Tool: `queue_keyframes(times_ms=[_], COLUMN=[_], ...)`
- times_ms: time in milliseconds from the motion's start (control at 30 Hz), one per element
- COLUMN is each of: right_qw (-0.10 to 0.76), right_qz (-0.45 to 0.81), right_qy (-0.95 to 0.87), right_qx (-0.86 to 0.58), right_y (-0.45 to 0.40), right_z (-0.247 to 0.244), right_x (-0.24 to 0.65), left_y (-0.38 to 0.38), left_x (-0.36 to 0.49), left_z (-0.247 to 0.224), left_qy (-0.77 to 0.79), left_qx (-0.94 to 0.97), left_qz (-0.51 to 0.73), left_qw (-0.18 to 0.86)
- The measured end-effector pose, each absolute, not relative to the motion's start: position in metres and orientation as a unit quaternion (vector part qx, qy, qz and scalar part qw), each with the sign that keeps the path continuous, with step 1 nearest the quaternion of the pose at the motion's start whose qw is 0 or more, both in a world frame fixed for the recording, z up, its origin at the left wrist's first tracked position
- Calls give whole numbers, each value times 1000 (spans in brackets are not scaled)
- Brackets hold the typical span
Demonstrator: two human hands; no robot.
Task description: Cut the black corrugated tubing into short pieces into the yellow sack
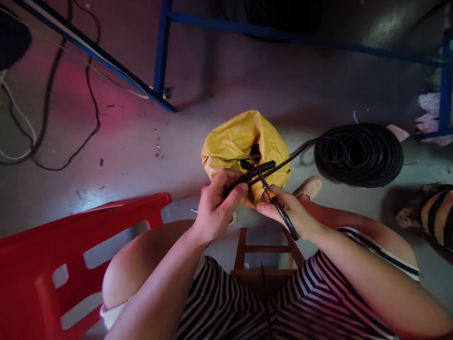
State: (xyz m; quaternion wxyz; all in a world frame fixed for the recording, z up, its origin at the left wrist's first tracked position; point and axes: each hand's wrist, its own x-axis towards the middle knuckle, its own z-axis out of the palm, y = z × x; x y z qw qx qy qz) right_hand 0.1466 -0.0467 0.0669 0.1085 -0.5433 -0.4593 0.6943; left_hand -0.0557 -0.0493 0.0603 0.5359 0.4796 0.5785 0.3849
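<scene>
The left hand's fingers gripped black tubing. The right hand's fingers gripped scissors beside them.

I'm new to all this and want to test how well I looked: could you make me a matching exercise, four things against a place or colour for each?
Things
1. Scissors
2. Bag
3. Cable coil
4. Metal frame

Places and colours
A. Blue
B. Black, lying on the floor
C. In the right hand
D. Yellow

Right pairs: 1-C, 2-D, 3-B, 4-A
</scene>
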Motion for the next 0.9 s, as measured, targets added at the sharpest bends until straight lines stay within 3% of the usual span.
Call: queue_keyframes(times_ms=[500, 900], right_qw=[100, 88], right_qz=[668, 674], right_qy=[-486, -503], right_qx=[-554, -534], right_y=[-45, -40], right_z=[64, 64], right_x=[147, 156], left_y=[-46, -40], left_x=[-56, -67], left_z=[63, 61], left_qy=[589, 562], left_qx=[490, 553], left_qz=[367, 284], left_qw=[528, 546])
